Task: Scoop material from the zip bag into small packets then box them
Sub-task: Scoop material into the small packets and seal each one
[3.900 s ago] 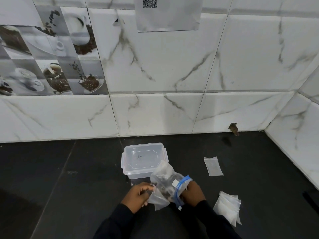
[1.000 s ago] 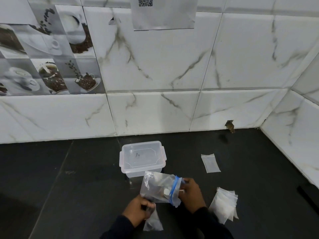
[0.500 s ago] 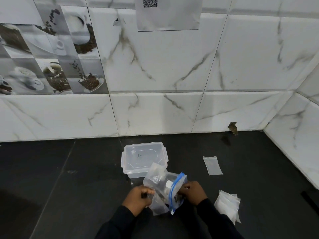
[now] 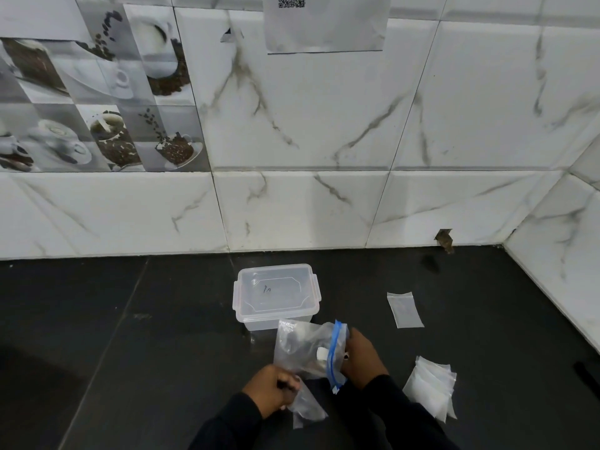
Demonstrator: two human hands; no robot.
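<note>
A clear zip bag point(image 4: 302, 349) with a blue zip strip hangs above the black counter, with dark material and a small white scoop inside. My right hand point(image 4: 360, 358) grips the bag at its blue mouth edge. My left hand point(image 4: 272, 389) is closed on a small clear packet point(image 4: 306, 409) that hangs below the bag. A clear lidded plastic box point(image 4: 276, 292) stands just behind the bag. One empty small packet point(image 4: 404, 309) lies flat to the right. A stack of small packets point(image 4: 430, 389) lies at the lower right.
The black counter point(image 4: 130, 336) meets a white marble-tile wall point(image 4: 308, 206) behind and another wall point(image 4: 558, 254) on the right. A paper sheet with a QR code point(image 4: 324, 24) hangs on the wall. A small brown chip point(image 4: 444, 240) marks the wall's foot.
My left hand has drawn down and toward me with the small packet, away from the zip bag. The bag has tilted more upright in my right hand.
</note>
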